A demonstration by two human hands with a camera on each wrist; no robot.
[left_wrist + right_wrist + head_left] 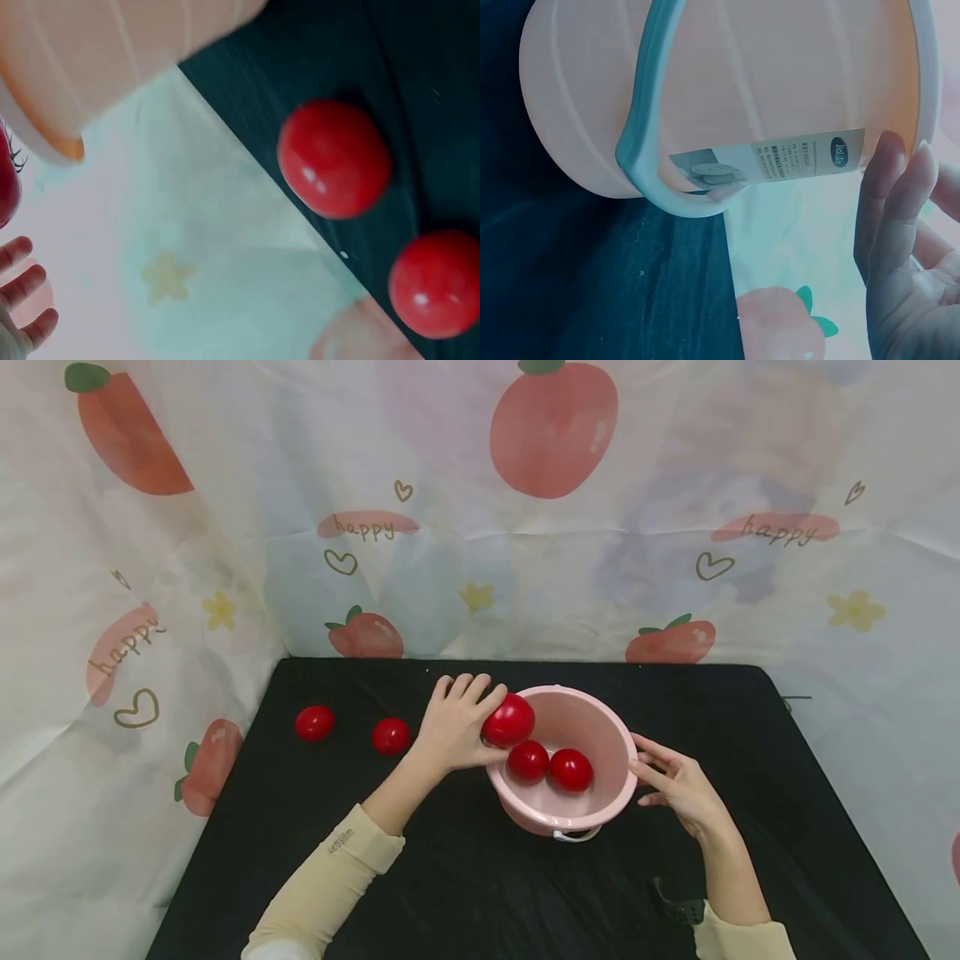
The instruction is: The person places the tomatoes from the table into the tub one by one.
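A pink bucket (577,714) stands upright on the black table, its white handle (577,837) hanging at the front. Two red tomatoes lie inside, one on the left (528,762) and one on the right (572,771). Over the bucket's left rim, my left hand (461,727) holds another tomato (509,720) between thumb and forefinger, the other fingers spread. In the left wrist view that tomato (7,176) shows its green stem end at the frame's edge. My right hand (686,789) grips the bucket's right rim with its fingertips, as the right wrist view shows (907,247).
Two more tomatoes rest on the table left of my left hand, a nearer one (391,737) and a farther one (314,724). A printed cloth (442,585) hangs behind the table's back edge. The bucket's side carries a label (780,160).
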